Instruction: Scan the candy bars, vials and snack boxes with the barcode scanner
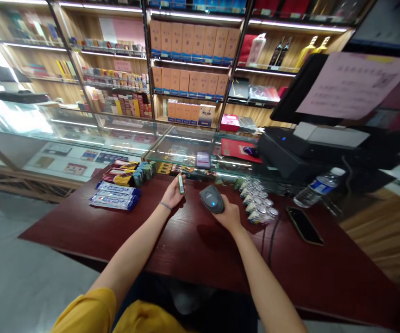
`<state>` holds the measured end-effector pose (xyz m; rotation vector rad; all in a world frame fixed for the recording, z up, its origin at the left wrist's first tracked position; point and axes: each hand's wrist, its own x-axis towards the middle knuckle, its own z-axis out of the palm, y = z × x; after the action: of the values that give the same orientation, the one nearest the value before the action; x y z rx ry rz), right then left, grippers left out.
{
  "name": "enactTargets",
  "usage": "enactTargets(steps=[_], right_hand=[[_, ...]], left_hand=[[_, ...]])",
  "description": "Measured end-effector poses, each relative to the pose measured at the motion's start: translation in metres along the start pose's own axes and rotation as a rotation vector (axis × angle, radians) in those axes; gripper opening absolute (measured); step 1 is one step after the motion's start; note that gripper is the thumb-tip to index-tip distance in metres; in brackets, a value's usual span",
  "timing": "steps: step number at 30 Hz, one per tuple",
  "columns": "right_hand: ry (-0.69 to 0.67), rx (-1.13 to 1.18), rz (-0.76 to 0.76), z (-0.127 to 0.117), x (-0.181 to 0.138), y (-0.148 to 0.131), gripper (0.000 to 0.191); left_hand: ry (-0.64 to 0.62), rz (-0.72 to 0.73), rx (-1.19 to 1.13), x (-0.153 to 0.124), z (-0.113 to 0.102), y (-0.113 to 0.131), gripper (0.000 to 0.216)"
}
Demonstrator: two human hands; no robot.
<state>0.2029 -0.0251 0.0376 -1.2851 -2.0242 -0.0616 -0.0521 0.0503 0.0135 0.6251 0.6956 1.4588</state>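
Observation:
My left hand [172, 194] holds a small green packet [181, 183] upright above the dark red counter [116, 231]. Just to its right, my right hand [228, 213] grips a grey handheld barcode scanner [211, 199] with a blue light on top, its head turned toward the packet. The two hands are a short gap apart, both over the middle of the counter. A black cable [271, 238] runs from near the scanner toward the counter's front edge.
Blue and dark wrapped snack bars [115, 195] and small green packs [144, 171] lie at the left. Several small clear cups [259, 201], a water bottle [318, 187], a black phone [304, 225] and a register with screen [325, 138] sit at the right. Glass display cases and stocked shelves stand behind.

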Motion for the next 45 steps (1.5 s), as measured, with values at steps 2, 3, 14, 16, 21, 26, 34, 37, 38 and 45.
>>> enactTargets(steps=[2,3,14,16,21,26,34,37,38,45], right_hand=[[-0.072,0.017,-0.014,-0.003,-0.003,-0.005,0.045],[-0.119,0.020,-0.025,-0.005,-0.005,-0.008,0.046],[-0.376,-0.093,-0.150,-0.018,-0.014,-0.018,0.041],[-0.365,-0.076,-0.153,-0.018,-0.014,-0.018,0.041],[-0.287,-0.032,-0.150,-0.017,-0.016,-0.012,0.051],[-0.145,-0.067,-0.120,-0.023,-0.014,0.001,0.043],[0.117,-0.045,0.084,-0.047,-0.012,0.023,0.032],[0.199,-0.068,0.187,-0.057,-0.015,0.036,0.036],[0.229,-0.067,0.215,-0.061,-0.016,0.041,0.038],[0.460,0.080,0.418,-0.078,-0.024,0.070,0.038]], left_hand=[[-0.017,-0.041,-0.001,0.002,-0.004,-0.004,0.026],[-0.024,-0.052,0.006,0.003,-0.006,-0.004,0.027],[-0.070,-0.008,0.045,0.006,-0.015,-0.007,0.026],[-0.060,-0.009,0.065,0.006,-0.016,-0.007,0.028],[-0.016,0.023,0.063,0.006,-0.015,-0.008,0.036],[-0.012,0.038,0.146,0.003,-0.005,-0.017,0.046],[-0.149,0.147,0.430,0.011,0.055,-0.062,0.046],[-0.212,0.161,0.492,0.024,0.085,-0.089,0.042],[-0.223,0.166,0.503,0.029,0.094,-0.098,0.041],[-0.263,0.285,0.638,0.055,0.138,-0.148,0.032]])
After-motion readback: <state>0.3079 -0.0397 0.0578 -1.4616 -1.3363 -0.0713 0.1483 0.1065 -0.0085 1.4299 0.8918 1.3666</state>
